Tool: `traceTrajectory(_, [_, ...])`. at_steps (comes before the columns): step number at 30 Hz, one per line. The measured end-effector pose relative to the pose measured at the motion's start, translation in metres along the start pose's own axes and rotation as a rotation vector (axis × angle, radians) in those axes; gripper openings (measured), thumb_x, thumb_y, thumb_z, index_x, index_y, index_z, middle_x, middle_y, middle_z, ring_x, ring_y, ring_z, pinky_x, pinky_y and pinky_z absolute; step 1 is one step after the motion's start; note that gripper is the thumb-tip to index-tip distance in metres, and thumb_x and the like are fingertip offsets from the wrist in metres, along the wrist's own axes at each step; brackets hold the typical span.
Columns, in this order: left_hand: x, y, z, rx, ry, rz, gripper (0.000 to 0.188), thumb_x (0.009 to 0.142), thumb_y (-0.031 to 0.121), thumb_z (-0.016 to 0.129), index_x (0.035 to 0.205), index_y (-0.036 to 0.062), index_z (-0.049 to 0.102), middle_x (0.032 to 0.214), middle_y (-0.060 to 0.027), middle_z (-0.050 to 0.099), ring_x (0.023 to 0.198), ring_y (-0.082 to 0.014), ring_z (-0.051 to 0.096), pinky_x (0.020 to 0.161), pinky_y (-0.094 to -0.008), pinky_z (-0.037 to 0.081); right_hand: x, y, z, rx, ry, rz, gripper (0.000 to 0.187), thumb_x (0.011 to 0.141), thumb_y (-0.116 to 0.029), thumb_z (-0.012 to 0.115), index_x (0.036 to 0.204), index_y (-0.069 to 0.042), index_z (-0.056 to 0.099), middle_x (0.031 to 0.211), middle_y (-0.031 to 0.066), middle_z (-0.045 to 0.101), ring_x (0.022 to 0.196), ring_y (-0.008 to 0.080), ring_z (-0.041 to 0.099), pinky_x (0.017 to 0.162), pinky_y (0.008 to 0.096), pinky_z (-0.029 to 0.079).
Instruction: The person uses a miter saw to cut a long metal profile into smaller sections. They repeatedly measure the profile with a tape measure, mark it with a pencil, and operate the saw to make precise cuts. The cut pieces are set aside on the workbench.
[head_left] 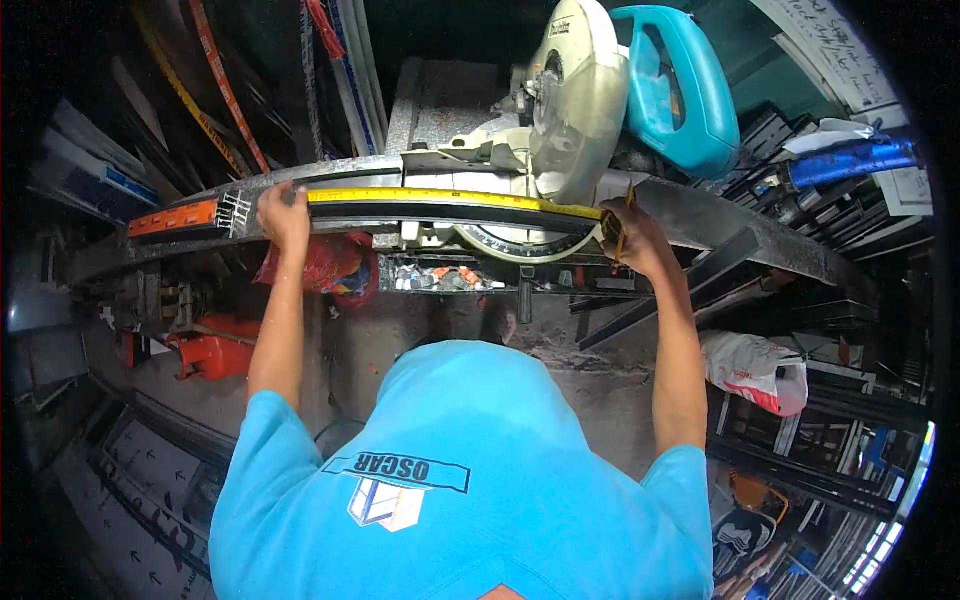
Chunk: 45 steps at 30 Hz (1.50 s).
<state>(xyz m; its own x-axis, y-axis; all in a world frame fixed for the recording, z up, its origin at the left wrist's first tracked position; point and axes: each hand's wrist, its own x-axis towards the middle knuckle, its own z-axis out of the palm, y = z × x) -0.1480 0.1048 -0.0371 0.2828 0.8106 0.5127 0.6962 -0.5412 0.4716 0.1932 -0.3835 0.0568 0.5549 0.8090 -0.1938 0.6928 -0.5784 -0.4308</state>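
Looming at one o'clock, the mitre saw [585, 100] is the big hazard: a knocked switch could endanger the right hand, so near its base. Next the long dark bar [420, 213], lying across twelve o'clock; a nudge could slide it and spoil the reading. Above it stretches the tape measure [455, 196], which could buckle or snap back if either end slips! At ten, the left hand [284, 213] pinches the free end down; at two, the right hand [640, 238] is wrapped around the case. Textures now: cream rounded guard, smooth teal looped handle [700, 110], slim, straight-sided dark bar, and thin, glossy yellow ribbon with fine markings.
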Motion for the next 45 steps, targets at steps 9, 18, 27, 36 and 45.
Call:
traceTrajectory(9, [-0.077, 0.202, 0.021, -0.359, -0.536, 0.747, 0.032, 0.090, 0.034, 0.071, 0.107, 0.0072, 0.073, 0.113, -0.0112, 0.070, 0.114, -0.0310, 0.060, 0.105, -0.0498, 0.039, 0.017, 0.003, 0.012, -0.006, 0.098, -0.173, 0.062, 0.071, -0.013, 0.080, 0.129, -0.007, 0.058, 0.118, 0.0227, 0.066, 0.111, 0.0418, 0.064, 0.093, 0.0457, 0.053])
traceTrajectory(18, [-0.103, 0.236, 0.057, -0.307, -0.623, 0.622, 0.029, 0.092, 0.042, 0.068, 0.087, 0.0148, 0.078, 0.085, -0.0018, 0.074, 0.083, -0.0274, 0.064, 0.082, -0.0452, 0.037, -0.001, 0.090, 0.050, 0.235, 0.124, 0.081, 0.072, 0.079, -0.027, 0.084, 0.140, -0.007, 0.051, 0.133, 0.0234, 0.058, 0.118, 0.0416, 0.061, 0.095, 0.0462, 0.054])
traceTrajectory(27, [-0.103, 0.231, 0.046, -0.311, -0.608, 0.572, 0.030, 0.091, 0.040, 0.071, 0.083, 0.0117, 0.077, 0.081, -0.0020, 0.073, 0.082, -0.0257, 0.063, 0.087, -0.0440, 0.037, -0.120, 0.126, -0.017, 0.431, 0.568, 0.386, 0.056, 0.082, -0.007, 0.080, 0.130, -0.001, 0.051, 0.117, 0.0204, 0.062, 0.098, 0.0320, 0.067, 0.084, 0.0420, 0.058])
traceTrajectory(36, [-0.104, 0.229, 0.055, -0.357, -0.557, 0.625, 0.028, 0.089, 0.040, 0.073, 0.084, 0.0131, 0.079, 0.082, 0.0002, 0.074, 0.081, -0.0235, 0.064, 0.091, -0.0434, 0.038, -0.085, 0.103, 0.131, 1.339, 0.993, 0.383, 0.045, 0.082, -0.011, 0.083, 0.117, 0.000, 0.056, 0.102, 0.0117, 0.069, 0.094, 0.0213, 0.068, 0.086, 0.0346, 0.054])
traceTrajectory(45, [-0.101, 0.229, 0.049, -0.375, -0.602, 0.603, 0.028, 0.091, 0.041, 0.071, 0.087, 0.0150, 0.080, 0.082, 0.0007, 0.073, 0.083, -0.0217, 0.061, 0.091, -0.0431, 0.036, -0.020, -0.006, 0.205, 1.140, 1.095, 0.465, 0.046, 0.088, -0.004, 0.080, 0.116, 0.003, 0.045, 0.107, 0.0130, 0.061, 0.094, 0.0184, 0.064, 0.084, 0.0290, 0.056])
